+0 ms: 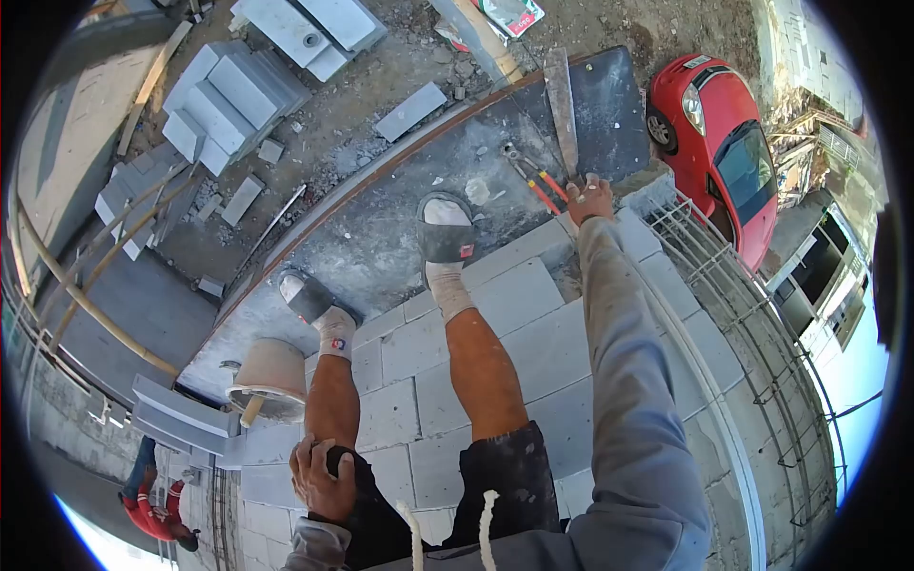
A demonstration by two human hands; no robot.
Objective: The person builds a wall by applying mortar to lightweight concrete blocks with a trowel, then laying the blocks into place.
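Note:
My right hand [590, 201] reaches forward over the edge of the block wall, its fingers bent round the near end of a narrow wooden strip [562, 109]. Just left of that hand lies a pair of cutters with red-orange handles [541, 186], jaws pointing away from me, on a grey, mortar-stained platform [381, 205]. On my left knee rests my left hand [324, 481], fingers apart over the dark shorts and holding nothing visible. Both my feet, in dark slides and socks, stand on the platform beside the pale block wall [438, 395].
A mortar-stained bucket [271, 376] with a wooden handle stands left of my feet. Steel rebar [762, 352] runs along the right, near a red car [719, 152]. Below lie stacked blocks [228, 105]. A person in red [157, 514] is at lower left, near bamboo poles [114, 328].

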